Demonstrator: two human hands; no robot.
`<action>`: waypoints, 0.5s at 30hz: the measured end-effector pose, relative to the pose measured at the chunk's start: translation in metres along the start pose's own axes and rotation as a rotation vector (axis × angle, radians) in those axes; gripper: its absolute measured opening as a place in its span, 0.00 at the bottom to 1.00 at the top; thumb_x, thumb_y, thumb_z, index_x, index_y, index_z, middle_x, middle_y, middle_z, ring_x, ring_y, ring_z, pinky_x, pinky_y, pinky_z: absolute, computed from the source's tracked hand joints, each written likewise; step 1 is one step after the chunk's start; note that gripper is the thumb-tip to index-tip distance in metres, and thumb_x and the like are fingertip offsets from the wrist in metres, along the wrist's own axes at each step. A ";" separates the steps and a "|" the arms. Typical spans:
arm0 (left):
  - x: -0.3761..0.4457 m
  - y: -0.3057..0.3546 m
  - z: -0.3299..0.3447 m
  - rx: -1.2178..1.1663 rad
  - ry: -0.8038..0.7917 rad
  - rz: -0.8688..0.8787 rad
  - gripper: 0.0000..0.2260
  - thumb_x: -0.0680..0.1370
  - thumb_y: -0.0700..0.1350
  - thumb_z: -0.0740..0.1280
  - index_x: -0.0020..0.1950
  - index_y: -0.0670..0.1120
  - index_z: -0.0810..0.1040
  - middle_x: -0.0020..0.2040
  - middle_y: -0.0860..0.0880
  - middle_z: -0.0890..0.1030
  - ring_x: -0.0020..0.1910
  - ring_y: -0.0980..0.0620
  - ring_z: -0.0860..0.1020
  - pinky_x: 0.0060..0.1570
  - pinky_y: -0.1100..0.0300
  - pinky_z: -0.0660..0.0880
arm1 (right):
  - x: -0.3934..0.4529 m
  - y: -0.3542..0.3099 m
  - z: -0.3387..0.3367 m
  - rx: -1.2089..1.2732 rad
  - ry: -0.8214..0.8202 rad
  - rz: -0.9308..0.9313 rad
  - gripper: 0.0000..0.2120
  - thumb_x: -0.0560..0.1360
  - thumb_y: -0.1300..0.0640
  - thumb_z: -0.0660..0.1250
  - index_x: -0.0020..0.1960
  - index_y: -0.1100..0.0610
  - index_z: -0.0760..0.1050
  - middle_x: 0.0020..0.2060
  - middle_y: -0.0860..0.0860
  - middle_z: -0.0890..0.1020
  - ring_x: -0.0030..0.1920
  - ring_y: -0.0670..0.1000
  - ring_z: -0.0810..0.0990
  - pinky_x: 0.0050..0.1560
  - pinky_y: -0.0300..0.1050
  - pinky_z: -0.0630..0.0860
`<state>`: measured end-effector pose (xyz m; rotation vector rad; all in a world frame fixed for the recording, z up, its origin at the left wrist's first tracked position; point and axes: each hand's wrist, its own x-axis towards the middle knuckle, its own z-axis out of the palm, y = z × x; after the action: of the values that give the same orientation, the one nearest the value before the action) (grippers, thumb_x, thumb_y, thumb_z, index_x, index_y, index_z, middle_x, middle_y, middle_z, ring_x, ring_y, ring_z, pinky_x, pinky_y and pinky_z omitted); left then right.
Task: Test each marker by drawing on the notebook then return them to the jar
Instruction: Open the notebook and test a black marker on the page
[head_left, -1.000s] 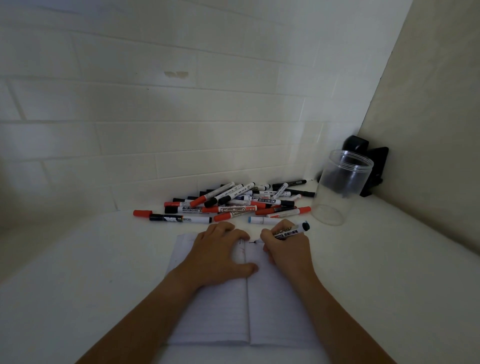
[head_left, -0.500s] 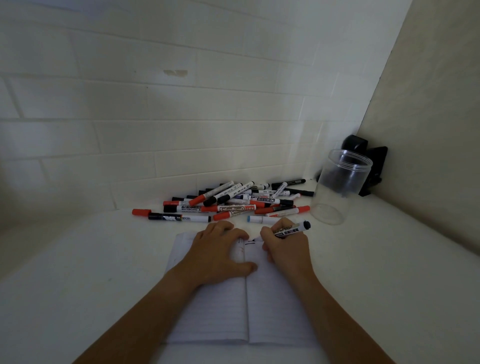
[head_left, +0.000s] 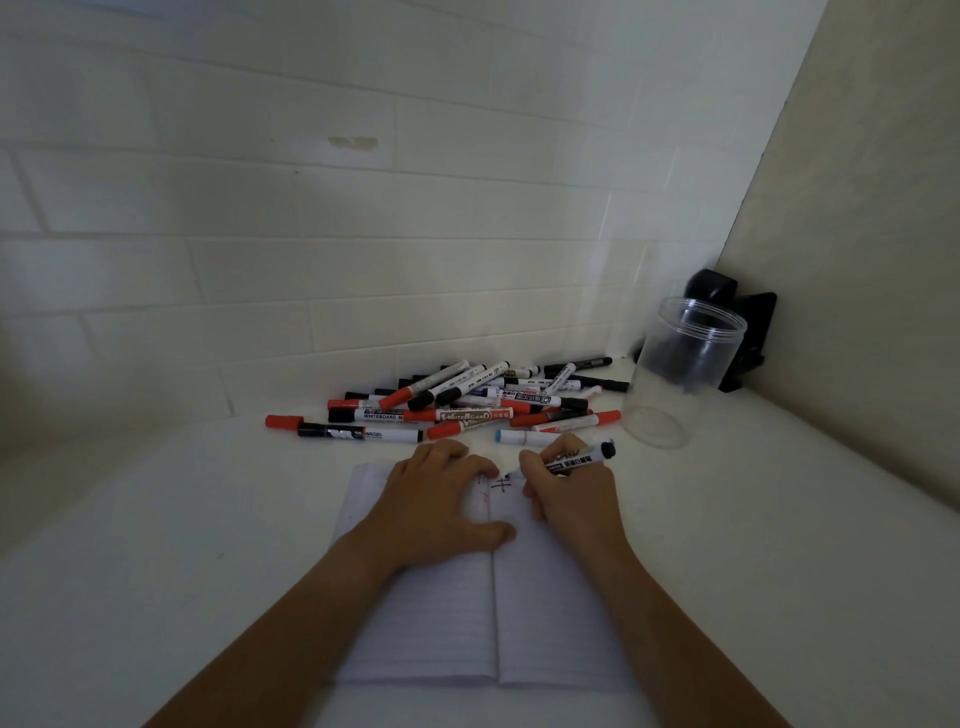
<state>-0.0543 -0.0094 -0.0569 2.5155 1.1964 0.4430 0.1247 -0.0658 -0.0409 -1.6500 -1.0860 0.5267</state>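
Note:
An open lined notebook (head_left: 545, 613) lies on the white table in front of me. My left hand (head_left: 441, 504) rests flat on its left page, fingers spread. My right hand (head_left: 569, 493) grips a white-barrelled black marker (head_left: 582, 457), tip down on the top of the right page beside small black and red marks (head_left: 500, 486). A heap of red, black and blue markers (head_left: 467, 402) lies beyond the notebook against the wall. A clear plastic jar (head_left: 680, 369) stands upright at the right, with nothing inside it.
A tiled wall runs behind the marker heap and a beige wall closes the right side. A black object (head_left: 737, 332) sits in the corner behind the jar. One blue-capped marker (head_left: 524, 437) lies just beyond my right hand.
The marker in my right hand has shifted slightly as it draws, and small black strokes now show on the page. My left hand has stayed in place.

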 end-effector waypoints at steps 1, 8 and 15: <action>0.000 0.000 0.000 -0.002 0.003 0.001 0.37 0.64 0.77 0.60 0.70 0.64 0.68 0.72 0.56 0.64 0.72 0.55 0.60 0.69 0.52 0.59 | 0.000 0.000 0.000 0.004 -0.008 0.006 0.10 0.74 0.60 0.71 0.35 0.59 0.74 0.28 0.55 0.83 0.27 0.49 0.79 0.34 0.45 0.78; -0.003 0.002 0.002 -0.002 0.049 0.035 0.35 0.67 0.74 0.62 0.71 0.62 0.67 0.75 0.54 0.58 0.75 0.54 0.53 0.69 0.52 0.56 | -0.002 -0.003 0.000 0.027 -0.020 0.030 0.07 0.72 0.61 0.69 0.37 0.60 0.73 0.28 0.56 0.82 0.24 0.48 0.75 0.30 0.42 0.72; -0.008 0.007 -0.008 -0.136 0.088 0.080 0.24 0.67 0.52 0.53 0.63 0.53 0.67 0.60 0.53 0.61 0.59 0.56 0.58 0.54 0.57 0.58 | 0.000 -0.001 -0.001 0.090 -0.003 0.000 0.08 0.76 0.61 0.66 0.38 0.57 0.73 0.26 0.50 0.79 0.27 0.44 0.74 0.33 0.44 0.72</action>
<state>-0.0581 -0.0187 -0.0481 2.4557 1.0613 0.6388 0.1251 -0.0664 -0.0401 -1.5708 -1.0495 0.5699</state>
